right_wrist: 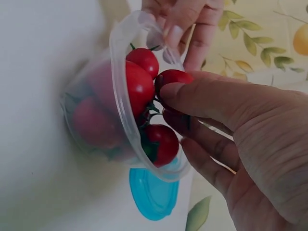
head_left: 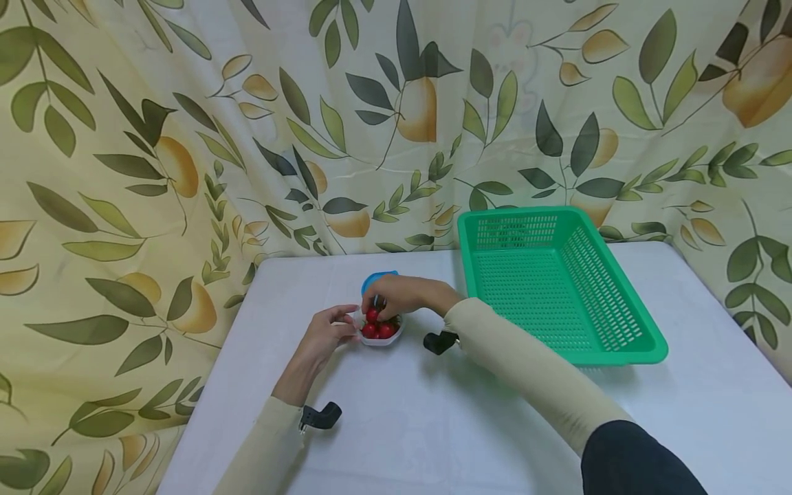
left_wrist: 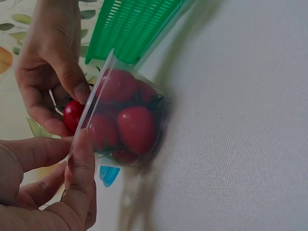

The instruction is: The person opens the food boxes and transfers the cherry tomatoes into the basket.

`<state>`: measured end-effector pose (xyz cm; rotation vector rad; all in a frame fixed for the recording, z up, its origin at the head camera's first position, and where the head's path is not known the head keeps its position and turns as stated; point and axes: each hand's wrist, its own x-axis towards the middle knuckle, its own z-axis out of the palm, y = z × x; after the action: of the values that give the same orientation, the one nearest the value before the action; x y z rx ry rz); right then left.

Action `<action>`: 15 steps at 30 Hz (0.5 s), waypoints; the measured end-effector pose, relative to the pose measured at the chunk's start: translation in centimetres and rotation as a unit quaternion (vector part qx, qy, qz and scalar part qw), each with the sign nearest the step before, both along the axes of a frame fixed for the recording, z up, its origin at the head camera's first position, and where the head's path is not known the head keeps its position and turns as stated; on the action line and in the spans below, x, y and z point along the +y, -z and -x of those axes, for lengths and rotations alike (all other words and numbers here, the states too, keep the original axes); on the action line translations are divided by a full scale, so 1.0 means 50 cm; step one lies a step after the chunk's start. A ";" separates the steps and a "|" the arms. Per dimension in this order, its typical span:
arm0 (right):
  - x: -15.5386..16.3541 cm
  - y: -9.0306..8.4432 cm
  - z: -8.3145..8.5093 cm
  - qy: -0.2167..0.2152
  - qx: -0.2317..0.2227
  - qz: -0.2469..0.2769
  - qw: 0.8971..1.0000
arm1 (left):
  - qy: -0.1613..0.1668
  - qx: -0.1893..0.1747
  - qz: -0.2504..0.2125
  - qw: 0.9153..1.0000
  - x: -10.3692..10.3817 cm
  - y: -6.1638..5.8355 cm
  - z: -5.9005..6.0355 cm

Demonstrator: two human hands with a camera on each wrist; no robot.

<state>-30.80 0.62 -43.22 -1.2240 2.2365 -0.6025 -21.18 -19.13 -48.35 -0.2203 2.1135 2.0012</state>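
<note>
A small clear plastic cup (head_left: 382, 333) (left_wrist: 126, 119) (right_wrist: 120, 120) full of red cherry tomatoes stands on the white table (head_left: 433, 426). My left hand (head_left: 337, 328) (left_wrist: 72, 159) pinches the cup's rim between thumb and fingers. My right hand (head_left: 386, 297) (right_wrist: 192, 106) reaches over the cup and pinches one cherry tomato (head_left: 372, 315) (left_wrist: 73, 115) (right_wrist: 172, 80) at the top of the pile. A blue lid (head_left: 374, 280) (right_wrist: 153, 195) lies on the table just behind the cup.
A green slotted plastic basket (head_left: 619, 302) (left_wrist: 130, 24) sits at the right back of the table, with nothing in it. A leaf-patterned curtain (head_left: 185, 137) hangs behind and to the left of the table.
</note>
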 end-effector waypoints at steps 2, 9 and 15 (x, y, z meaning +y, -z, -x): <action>0.005 -0.007 -0.003 0.004 -0.003 0.005 1.000 | -0.002 -0.002 0.002 1.000 0.001 0.000 -0.001; 0.026 -0.034 -0.006 -0.001 -0.037 0.049 0.998 | -0.007 -0.007 0.003 1.000 0.002 -0.004 -0.001; 0.043 -0.050 -0.002 0.002 -0.052 0.063 0.997 | -0.002 -0.007 0.006 1.000 0.001 -0.007 -0.001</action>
<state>-30.71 2.76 -40.70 -1.2198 2.1433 -0.7998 -21.15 -19.07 -48.02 -0.2410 2.1198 1.9833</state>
